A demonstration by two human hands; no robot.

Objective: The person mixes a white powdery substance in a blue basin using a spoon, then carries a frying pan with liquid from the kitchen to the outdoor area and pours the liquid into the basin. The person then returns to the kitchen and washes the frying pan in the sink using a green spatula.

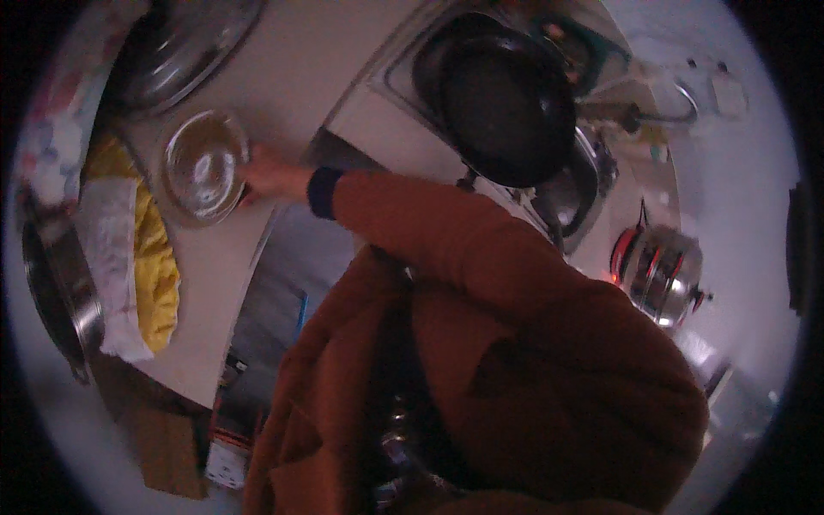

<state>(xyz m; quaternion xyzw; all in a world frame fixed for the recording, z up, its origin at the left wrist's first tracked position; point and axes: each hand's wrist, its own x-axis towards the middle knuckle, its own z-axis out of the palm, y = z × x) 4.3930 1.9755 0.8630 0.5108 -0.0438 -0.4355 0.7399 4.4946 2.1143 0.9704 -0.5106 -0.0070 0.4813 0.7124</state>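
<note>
My right hand (267,172) reaches across my body to the left, in a rust-brown sleeve with a dark cuff. Its fingers are at the right rim of a clear glass bowl (203,164), which they appear to grip. The fingertips are partly hidden and blurred. The bowl is on or just over a pale countertop (199,270); its contact with the surface is unclear. Below and to its left lie a yellow cloth (156,277) and a white cloth (114,264). My left hand is out of view.
A large glass vessel or lid (187,51) is at the upper left. A metal pan (64,290) stands at the left edge. At the upper right, a black frying pan (502,109) rests over a sink (399,77). A shiny metal kettle (666,273) stands far right.
</note>
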